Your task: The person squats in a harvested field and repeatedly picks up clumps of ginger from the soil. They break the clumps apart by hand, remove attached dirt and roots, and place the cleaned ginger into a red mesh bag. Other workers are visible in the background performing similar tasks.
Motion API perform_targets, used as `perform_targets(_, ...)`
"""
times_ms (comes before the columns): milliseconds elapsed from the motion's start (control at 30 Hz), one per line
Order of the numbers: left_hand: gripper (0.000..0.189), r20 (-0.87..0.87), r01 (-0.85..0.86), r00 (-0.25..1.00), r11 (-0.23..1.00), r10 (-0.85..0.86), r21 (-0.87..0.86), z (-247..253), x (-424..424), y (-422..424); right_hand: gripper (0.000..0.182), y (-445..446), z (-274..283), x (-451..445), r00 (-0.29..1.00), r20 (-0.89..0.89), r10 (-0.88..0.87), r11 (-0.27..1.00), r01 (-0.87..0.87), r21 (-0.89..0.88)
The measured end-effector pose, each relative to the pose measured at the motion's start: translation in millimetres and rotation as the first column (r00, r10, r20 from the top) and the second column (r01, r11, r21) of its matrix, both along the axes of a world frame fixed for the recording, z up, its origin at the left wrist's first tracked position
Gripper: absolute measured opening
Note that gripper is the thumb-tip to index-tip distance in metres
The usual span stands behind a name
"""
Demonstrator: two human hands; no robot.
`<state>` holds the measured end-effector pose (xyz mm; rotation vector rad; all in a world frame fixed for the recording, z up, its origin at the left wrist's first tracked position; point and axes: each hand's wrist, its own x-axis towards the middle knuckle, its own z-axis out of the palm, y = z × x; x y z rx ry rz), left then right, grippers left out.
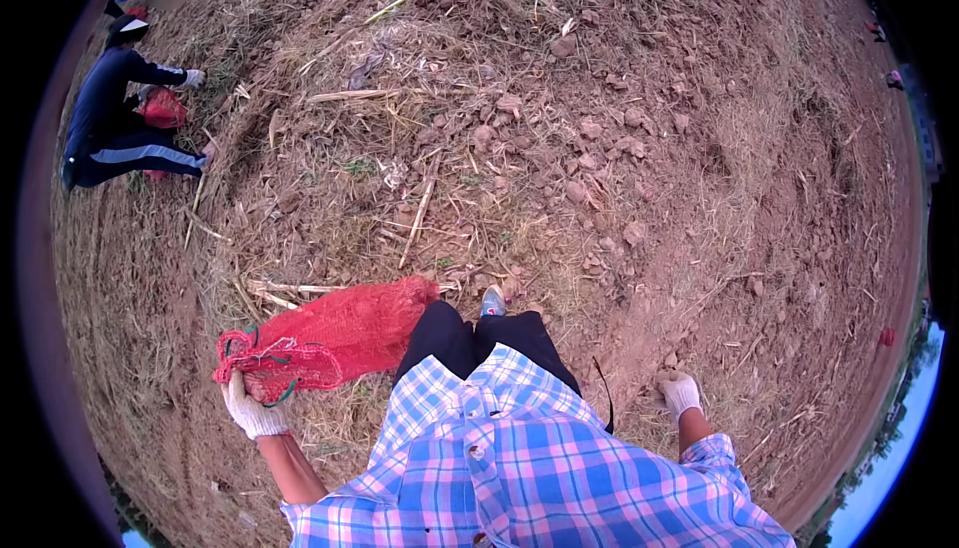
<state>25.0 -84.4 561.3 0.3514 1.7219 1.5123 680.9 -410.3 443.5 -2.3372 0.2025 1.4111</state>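
Note:
My left hand (251, 407), in a white knit glove, grips the gathered mouth of a red mesh sack (352, 327) at the lower left. Green and pinkish cord lies about the sack's mouth. The sack stretches from that hand to my left knee; what it holds cannot be made out. At the lower right, my right hand (679, 392), also gloved, hangs at my side with its fingers curled. Whether it has something small inside cannot be seen. A shoe (493, 301) shows beyond my dark trousers.
Reddish soil with clods (577, 192) and dry straw lies ahead. Dry stalks (421, 211) lie near my feet and beside the sack. A co-worker (123, 113) in dark clothes and gloves crouches at the upper left by a red mesh sack (162, 107); another person is partly visible behind.

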Motion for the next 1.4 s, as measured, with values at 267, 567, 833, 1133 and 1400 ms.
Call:
perform_targets(267,0.027,-0.011,0.297,0.952,0.935,-0.305,-0.192,-93,105,78,0.028,267,-17,-18,0.906,0.058,0.42,0.869,-0.419,0.263)
perform_targets(567,0.021,-0.187,0.345,0.858,0.807,-0.478,-0.479,-143,177,199,0.031,504,-43,13,0.872,-0.11,0.478,0.861,-0.439,0.257)
perform_targets(833,0.02,-0.073,0.458,0.845,0.787,-0.53,-0.414,-227,306,218,0.034,689,-220,-59,0.41,-0.045,0.911,0.408,-0.877,0.255)
perform_targets(1133,0.032,0.099,0.404,0.901,0.734,-0.423,-0.546,-373,424,199,0.036,816,-475,-211,-0.294,0.588,0.754,-0.49,-0.848,0.204)
perform_targets(1400,0.026,0.237,0.241,0.966,0.709,-0.106,-0.663,-390,438,199,0.059,808,-502,-273,-0.657,0.415,0.629,-0.644,-0.74,-0.196)
